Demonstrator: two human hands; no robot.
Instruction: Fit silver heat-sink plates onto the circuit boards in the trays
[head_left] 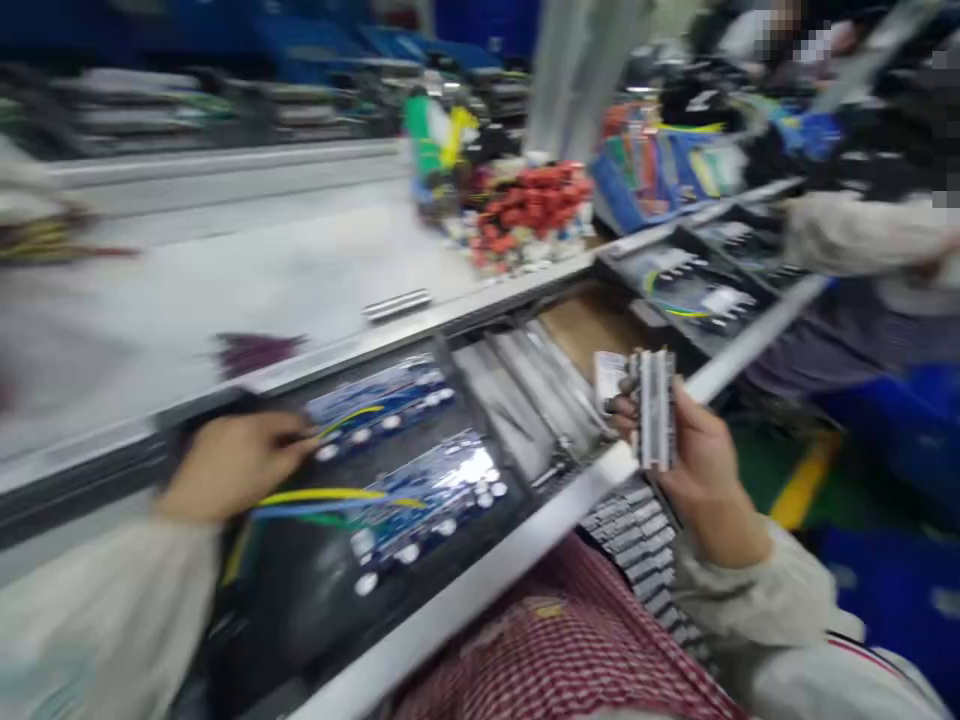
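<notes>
My left hand (pixel 244 455) is closed in a pinch at the left end of the upper blue circuit board (pixel 409 385), where a yellow wire (pixel 351 418) comes out at the fingertips. A second blue circuit board (pixel 442 480) lies below it in the same black tray (pixel 300 600), with yellow, blue and green wires running off to the left. Both boards carry round white parts along one edge. My right hand (pixel 701 460) holds a ribbed silver metal heat sink (pixel 656 410) upright above the rail, fingers wrapped around it. Blur hides the fine details.
Long silver bars (pixel 517 395) lie in the line beside the tray. Another black tray with boards (pixel 690 285) sits farther right. Red and white connectors (pixel 529 215) are heaped on the white bench (pixel 300 250). A co-worker's sleeve (pixel 855 230) reaches in at right. A metal rail (pixel 480 590) runs in front.
</notes>
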